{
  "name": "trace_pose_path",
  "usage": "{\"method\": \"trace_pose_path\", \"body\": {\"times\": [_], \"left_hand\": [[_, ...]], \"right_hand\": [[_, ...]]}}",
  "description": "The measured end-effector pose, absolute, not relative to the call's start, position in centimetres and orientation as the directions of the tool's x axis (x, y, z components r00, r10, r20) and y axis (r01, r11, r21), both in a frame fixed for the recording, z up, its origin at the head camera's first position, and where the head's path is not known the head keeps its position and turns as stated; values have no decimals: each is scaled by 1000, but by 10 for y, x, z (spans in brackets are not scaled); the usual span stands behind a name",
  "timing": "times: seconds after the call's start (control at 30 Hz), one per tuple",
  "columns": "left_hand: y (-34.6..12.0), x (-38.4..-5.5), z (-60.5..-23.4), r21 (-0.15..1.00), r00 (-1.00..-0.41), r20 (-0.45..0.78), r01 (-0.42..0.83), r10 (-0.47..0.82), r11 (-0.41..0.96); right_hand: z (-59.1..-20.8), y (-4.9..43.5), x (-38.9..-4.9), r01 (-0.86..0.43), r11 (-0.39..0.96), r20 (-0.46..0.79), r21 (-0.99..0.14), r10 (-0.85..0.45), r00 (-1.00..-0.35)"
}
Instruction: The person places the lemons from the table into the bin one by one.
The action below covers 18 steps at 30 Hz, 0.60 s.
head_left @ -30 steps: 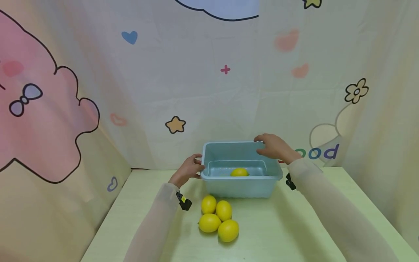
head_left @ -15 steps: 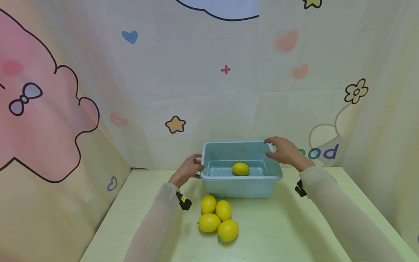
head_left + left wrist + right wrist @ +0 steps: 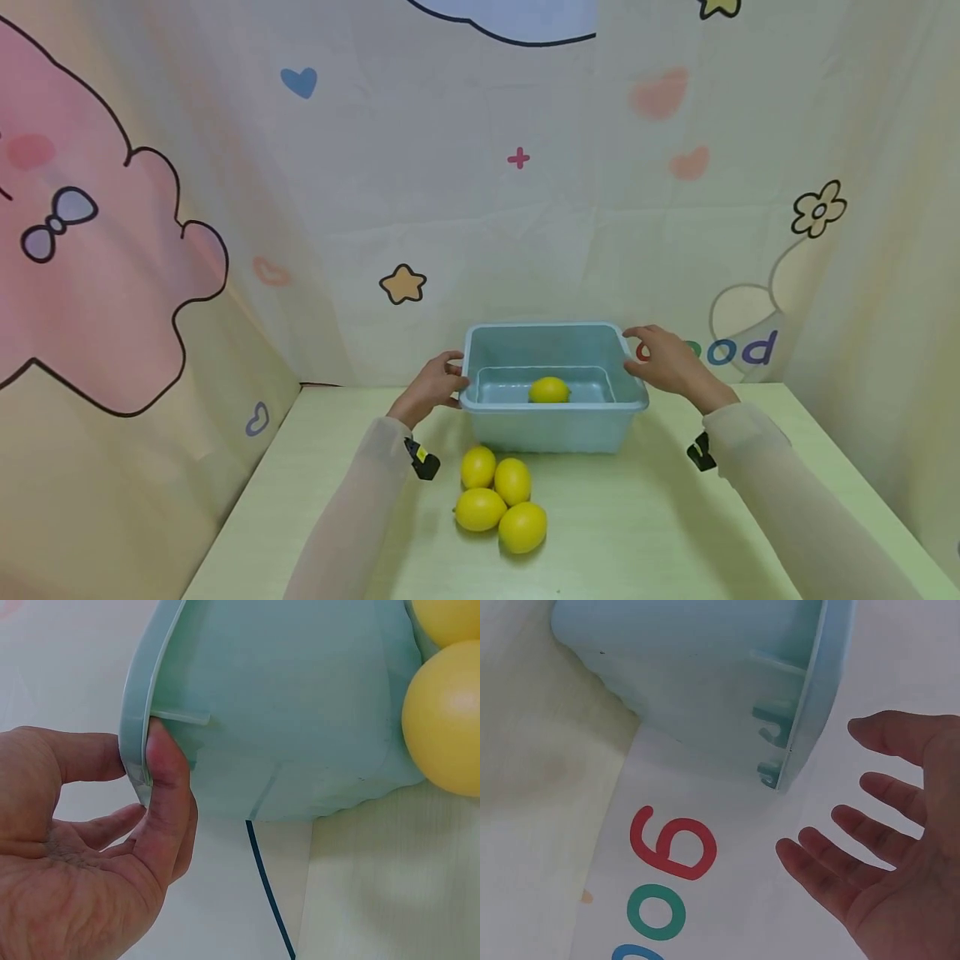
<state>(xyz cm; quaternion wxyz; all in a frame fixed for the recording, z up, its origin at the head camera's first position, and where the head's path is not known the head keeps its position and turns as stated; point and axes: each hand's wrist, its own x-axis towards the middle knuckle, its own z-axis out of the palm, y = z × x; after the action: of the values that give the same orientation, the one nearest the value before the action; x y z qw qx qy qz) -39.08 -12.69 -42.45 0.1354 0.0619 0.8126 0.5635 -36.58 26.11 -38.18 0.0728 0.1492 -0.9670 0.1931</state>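
Note:
A light blue plastic basin (image 3: 551, 429) stands on the table with one lemon (image 3: 549, 390) lying inside on its floor. My left hand (image 3: 433, 387) pinches the basin's left rim; in the left wrist view the thumb is on one side of the rim and the fingers (image 3: 169, 787) curl under its outer side. At the basin's right end, my right hand (image 3: 666, 362) hovers just off the rim. The right wrist view shows that hand's fingers (image 3: 821, 862) spread and holding nothing. Several more lemons (image 3: 480, 509) sit close together on the table in front of the basin.
The pale green table (image 3: 637, 533) reaches back to a printed curtain (image 3: 480, 208) close behind the basin. More curtain hangs along the left and right sides. Each wrist wears a small black camera (image 3: 423, 460).
My right hand has moved right, from over the basin to outside its right rim. The lemon inside has shifted slightly. My left hand keeps its place on the left rim.

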Motion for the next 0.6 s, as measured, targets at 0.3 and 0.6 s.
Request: {"method": "trace_pose_path", "body": {"times": [0.3,0.6], "left_hand": [[-126,-390,-425,933,-957,-150,-55,247,354],[-126,-390,-425,931,-960,-152,-60,233,359]], "right_hand": [[-391,265,-362,-292,877,190,-383,-234,-953],[-399,270,-362,-324,857,217,-400,-255,-942]]}}
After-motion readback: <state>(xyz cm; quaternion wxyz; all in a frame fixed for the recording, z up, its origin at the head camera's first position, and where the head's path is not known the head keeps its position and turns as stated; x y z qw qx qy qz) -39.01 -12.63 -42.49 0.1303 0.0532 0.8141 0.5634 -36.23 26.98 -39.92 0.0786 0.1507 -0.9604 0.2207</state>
